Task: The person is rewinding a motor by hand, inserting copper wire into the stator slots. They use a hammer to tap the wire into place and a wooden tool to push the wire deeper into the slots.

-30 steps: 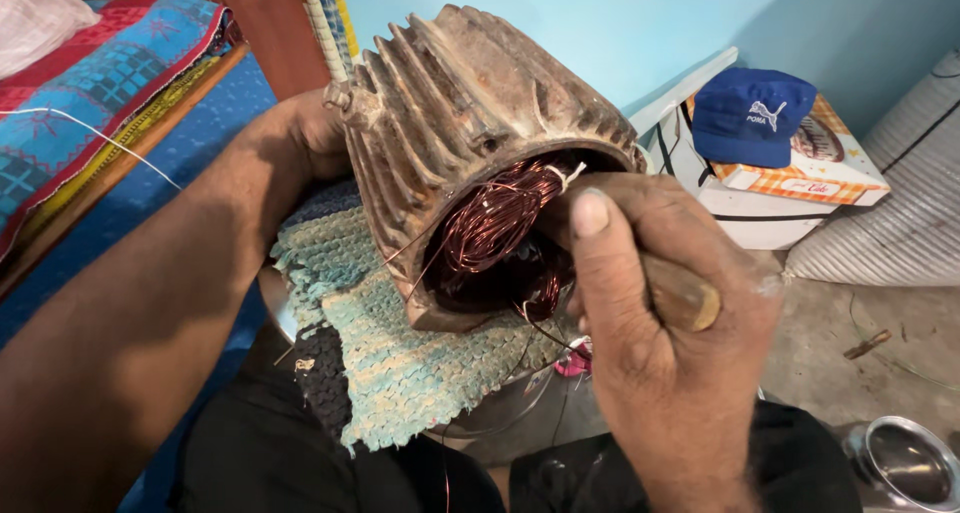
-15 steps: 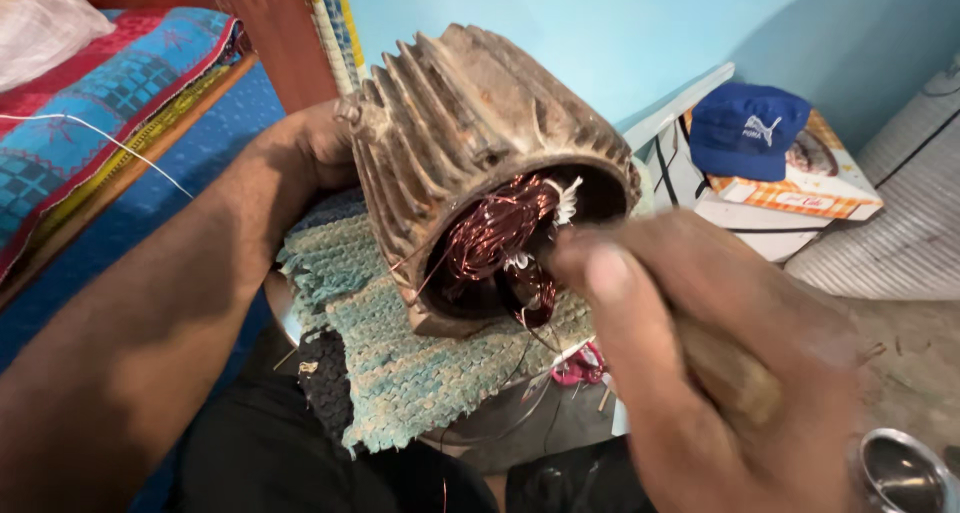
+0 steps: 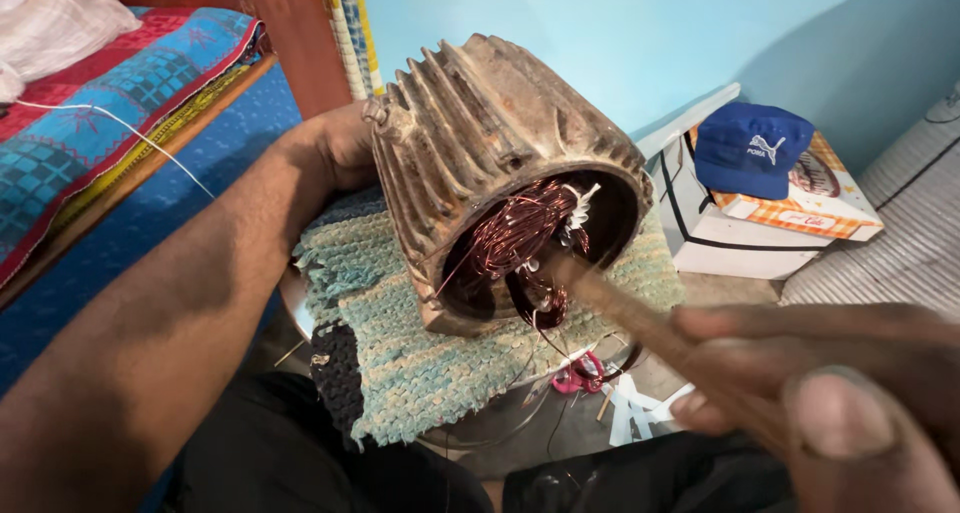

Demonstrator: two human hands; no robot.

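We see only part of the left hand [image 3: 335, 153]: its fingers pass behind the ribbed motor housing [image 3: 480, 143] and are hidden, so we cannot confirm how they grip it. The right hand [image 3: 840, 403] is motion-blurred and cut off by the right and bottom edges. The wooden stick [image 3: 640, 318] it holds is also blurred; its tip disappears among the copper windings [image 3: 510, 238], and we cannot tell what it touches there. The far end of the housing is out of sight. The woven mat [image 3: 400, 343] conceals the support beneath it. Small items below the mat's edge are too small to identify.
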